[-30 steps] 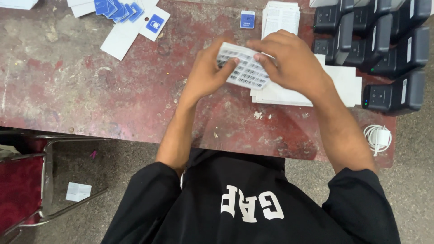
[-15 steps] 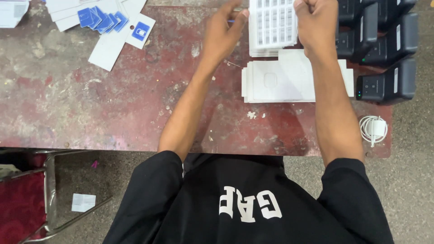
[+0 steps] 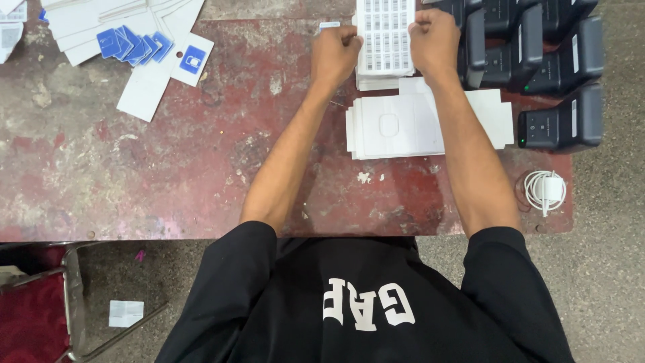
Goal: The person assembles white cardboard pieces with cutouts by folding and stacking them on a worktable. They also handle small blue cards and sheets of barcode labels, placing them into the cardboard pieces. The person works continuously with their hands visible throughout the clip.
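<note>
- Your fingers [image 3: 346,42] are curled shut on the sheet [image 3: 384,33]: left hand [image 3: 334,55] grips its left edge, right hand [image 3: 435,40] its right.
- The sheet sits at the surface's [image 3: 168,168] far edge (black devices [image 3: 537,60] beside it).

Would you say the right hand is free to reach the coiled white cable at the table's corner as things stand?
Probably not straight away: the right hand grips the sticker sheet together with the left hand. The path itself looks open; the cable lies alone near the table edge, beside that forearm.
</note>
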